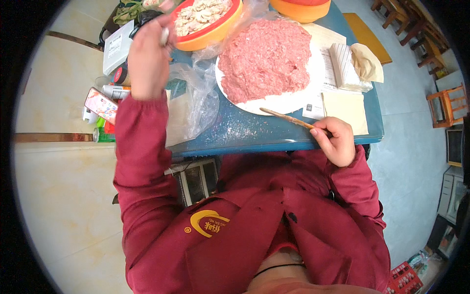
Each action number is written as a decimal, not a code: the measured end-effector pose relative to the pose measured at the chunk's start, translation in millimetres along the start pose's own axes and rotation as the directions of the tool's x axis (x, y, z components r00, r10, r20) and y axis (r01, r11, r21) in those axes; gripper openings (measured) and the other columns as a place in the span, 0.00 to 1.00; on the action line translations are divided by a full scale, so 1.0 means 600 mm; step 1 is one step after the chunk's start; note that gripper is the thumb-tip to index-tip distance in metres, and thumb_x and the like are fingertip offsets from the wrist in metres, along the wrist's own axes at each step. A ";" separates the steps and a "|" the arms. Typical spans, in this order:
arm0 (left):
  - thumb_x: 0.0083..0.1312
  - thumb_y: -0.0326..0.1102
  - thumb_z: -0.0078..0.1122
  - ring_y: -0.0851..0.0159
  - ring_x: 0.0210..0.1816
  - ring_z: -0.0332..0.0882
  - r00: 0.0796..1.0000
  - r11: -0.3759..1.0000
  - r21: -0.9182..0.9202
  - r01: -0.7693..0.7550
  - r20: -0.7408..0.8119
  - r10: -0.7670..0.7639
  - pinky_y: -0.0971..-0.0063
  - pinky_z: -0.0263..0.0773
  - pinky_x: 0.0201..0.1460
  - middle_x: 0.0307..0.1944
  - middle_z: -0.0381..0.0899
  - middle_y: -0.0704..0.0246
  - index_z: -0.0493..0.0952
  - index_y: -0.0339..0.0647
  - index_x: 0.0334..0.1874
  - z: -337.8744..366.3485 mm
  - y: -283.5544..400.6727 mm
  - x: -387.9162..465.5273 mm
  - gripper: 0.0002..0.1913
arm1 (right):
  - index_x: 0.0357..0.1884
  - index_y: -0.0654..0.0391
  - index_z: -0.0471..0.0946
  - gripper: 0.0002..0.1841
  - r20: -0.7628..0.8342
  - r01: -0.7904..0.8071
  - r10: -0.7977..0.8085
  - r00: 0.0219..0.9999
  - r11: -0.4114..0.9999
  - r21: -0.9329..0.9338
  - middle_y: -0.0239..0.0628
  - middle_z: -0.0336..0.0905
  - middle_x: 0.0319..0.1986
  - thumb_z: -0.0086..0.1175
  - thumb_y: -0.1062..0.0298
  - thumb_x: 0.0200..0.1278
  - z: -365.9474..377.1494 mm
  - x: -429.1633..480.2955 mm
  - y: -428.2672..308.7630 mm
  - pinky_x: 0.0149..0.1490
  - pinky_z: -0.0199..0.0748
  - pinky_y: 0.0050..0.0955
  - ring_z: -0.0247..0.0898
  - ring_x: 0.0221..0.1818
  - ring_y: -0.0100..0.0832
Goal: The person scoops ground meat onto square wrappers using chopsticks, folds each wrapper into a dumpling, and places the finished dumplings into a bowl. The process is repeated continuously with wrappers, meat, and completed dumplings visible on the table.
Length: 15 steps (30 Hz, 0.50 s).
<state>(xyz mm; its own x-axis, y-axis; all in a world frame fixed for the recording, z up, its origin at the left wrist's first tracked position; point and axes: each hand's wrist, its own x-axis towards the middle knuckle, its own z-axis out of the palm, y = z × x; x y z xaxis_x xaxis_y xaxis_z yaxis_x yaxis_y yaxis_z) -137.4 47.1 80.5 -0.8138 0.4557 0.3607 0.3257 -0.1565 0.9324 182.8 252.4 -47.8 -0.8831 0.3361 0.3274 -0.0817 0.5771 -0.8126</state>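
My left hand (148,60) is raised at the left edge of the table, blurred, beside a red basin set in a yellow-orange one. A small whitish piece (165,35), perhaps a dumpling, shows at its fingers. The red basin (205,30) holds many small folded dumplings. My right hand (336,141) grips a thin wooden stick (288,118) near the table's front edge, its tip pointing to the plate. On the white plate (317,79) lies a large mound of pink minced meat (266,58).
Clear plastic bags (194,99) lie left of the plate. To its right are a tissue box (347,68), printed papers and a yellowish sheet stack (345,110). A smartphone (101,104), jars and a white box (117,47) crowd the left. Another basin (303,11) stands at the back.
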 end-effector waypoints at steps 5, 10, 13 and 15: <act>0.78 0.43 0.43 0.67 0.60 0.70 0.995 0.987 0.151 0.060 -0.090 -0.046 0.72 0.63 0.64 0.60 0.76 0.68 0.74 0.37 0.62 -0.017 0.003 0.065 0.21 | 0.32 0.61 0.80 0.05 0.041 -0.031 0.030 0.999 0.999 0.029 0.42 0.75 0.22 0.63 0.71 0.60 -0.009 0.012 0.007 0.30 0.70 0.31 0.73 0.22 0.37; 0.72 0.35 0.56 0.69 0.47 0.76 0.972 0.665 0.724 -0.183 0.235 0.011 0.75 0.69 0.54 0.46 0.82 0.69 0.79 0.36 0.49 -0.159 0.028 -0.037 0.11 | 0.33 0.61 0.80 0.05 0.054 0.017 -0.018 0.998 1.000 0.011 0.42 0.77 0.24 0.62 0.72 0.60 -0.011 0.005 0.007 0.33 0.71 0.32 0.75 0.26 0.40; 0.66 0.30 0.61 0.58 0.46 0.79 0.936 0.300 0.909 -0.290 0.335 -0.110 0.70 0.72 0.51 0.39 0.81 0.60 0.79 0.36 0.41 -0.247 0.034 -0.097 0.06 | 0.32 0.62 0.79 0.03 0.022 0.028 -0.028 0.999 1.000 0.000 0.41 0.76 0.24 0.62 0.74 0.59 -0.007 0.000 0.010 0.33 0.71 0.31 0.73 0.25 0.38; 0.62 0.29 0.63 0.54 0.44 0.79 0.920 0.291 0.916 -0.276 0.339 -0.196 0.67 0.72 0.48 0.38 0.80 0.58 0.78 0.36 0.39 -0.264 0.032 -0.135 0.06 | 0.31 0.62 0.79 0.03 0.029 -0.014 0.014 0.999 1.000 0.000 0.41 0.76 0.23 0.61 0.75 0.59 -0.006 -0.003 0.009 0.33 0.70 0.30 0.72 0.25 0.36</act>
<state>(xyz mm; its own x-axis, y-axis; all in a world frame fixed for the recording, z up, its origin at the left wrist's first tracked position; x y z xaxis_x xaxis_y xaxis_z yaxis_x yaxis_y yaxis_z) -141.6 -131.6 72.8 -0.6493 0.7473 0.1416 0.7602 0.6317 0.1521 186.0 257.6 -50.8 -0.8971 0.3229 0.3017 -0.0691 0.5719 -0.8174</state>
